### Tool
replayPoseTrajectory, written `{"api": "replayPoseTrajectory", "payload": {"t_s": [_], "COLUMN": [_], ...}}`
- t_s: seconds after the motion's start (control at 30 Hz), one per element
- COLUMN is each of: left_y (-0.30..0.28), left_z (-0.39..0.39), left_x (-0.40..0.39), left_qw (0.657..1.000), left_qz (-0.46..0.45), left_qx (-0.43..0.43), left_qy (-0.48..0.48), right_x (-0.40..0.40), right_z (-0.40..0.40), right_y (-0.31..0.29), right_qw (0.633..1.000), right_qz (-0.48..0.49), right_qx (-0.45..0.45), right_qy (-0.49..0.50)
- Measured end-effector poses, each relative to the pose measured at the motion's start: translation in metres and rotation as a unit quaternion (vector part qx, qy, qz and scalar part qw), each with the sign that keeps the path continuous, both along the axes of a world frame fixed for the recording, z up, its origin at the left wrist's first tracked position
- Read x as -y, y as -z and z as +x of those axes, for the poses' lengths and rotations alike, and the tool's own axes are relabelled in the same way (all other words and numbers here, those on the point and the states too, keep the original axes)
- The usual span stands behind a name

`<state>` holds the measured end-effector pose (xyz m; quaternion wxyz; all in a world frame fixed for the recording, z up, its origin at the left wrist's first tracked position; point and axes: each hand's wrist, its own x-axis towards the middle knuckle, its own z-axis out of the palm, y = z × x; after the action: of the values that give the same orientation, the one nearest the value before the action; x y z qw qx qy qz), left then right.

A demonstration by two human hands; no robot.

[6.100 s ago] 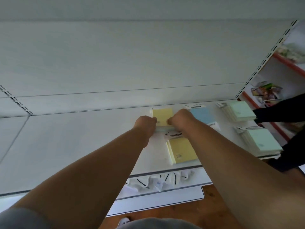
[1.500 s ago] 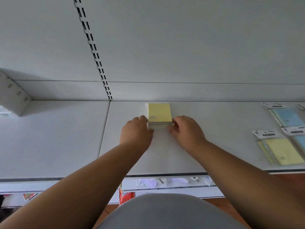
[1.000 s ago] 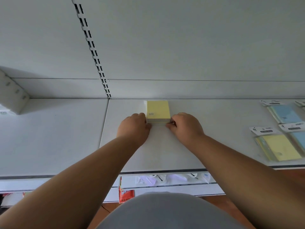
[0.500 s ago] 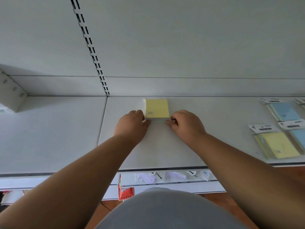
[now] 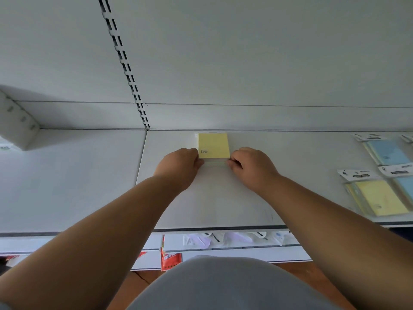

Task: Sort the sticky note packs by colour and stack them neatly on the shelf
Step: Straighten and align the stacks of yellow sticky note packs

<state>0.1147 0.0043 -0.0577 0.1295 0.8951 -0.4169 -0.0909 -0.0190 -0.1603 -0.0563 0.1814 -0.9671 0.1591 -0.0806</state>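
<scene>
Lately the yellow stack (image 5: 213, 146) had slid back until it sat near the shelf's (image 5: 223, 204) rear wall. Left hand (image 5: 178, 167) and right hand (image 5: 252, 167) pinched its front corners with curled fingers, probably squaring it; other packs (image 5: 380, 198) waited rightward.

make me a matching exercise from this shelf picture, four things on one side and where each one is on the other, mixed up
Things:
1. yellow stack
2. left hand
3. blue pack
4. red packet

Places:
A. far right of the shelf, near the back wall
B. below the shelf's front edge
C. at the back of the shelf, between both hands
D. against the near left corner of the yellow stack

Pairs: 1-C, 2-D, 3-A, 4-B
</scene>
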Motion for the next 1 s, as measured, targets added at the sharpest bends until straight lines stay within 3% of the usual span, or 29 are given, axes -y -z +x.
{"api": "replayPoseTrajectory", "payload": {"t_s": [0.2,0.6,0.77,1.0], "left_y": [0.003,0.004,-0.001,0.004], "left_z": [-0.003,-0.005,-0.021,-0.078], "left_x": [0.000,0.001,-0.008,-0.001], "left_qw": [0.999,0.999,0.993,0.996], "left_qz": [-0.004,-0.008,-0.027,-0.070], "left_qx": [-0.019,-0.025,-0.041,-0.049], "left_qy": [-0.034,-0.047,-0.107,-0.004], "right_x": [0.000,-0.001,0.001,0.011], "right_z": [0.000,0.004,-0.005,-0.049], "right_y": [0.010,0.009,0.003,-0.014], "right_qw": [0.998,0.997,0.996,0.994], "right_qz": [0.025,0.040,0.036,0.027], "right_qx": [-0.020,-0.002,-0.017,0.027], "right_qy": [0.060,0.066,0.077,0.103]}}
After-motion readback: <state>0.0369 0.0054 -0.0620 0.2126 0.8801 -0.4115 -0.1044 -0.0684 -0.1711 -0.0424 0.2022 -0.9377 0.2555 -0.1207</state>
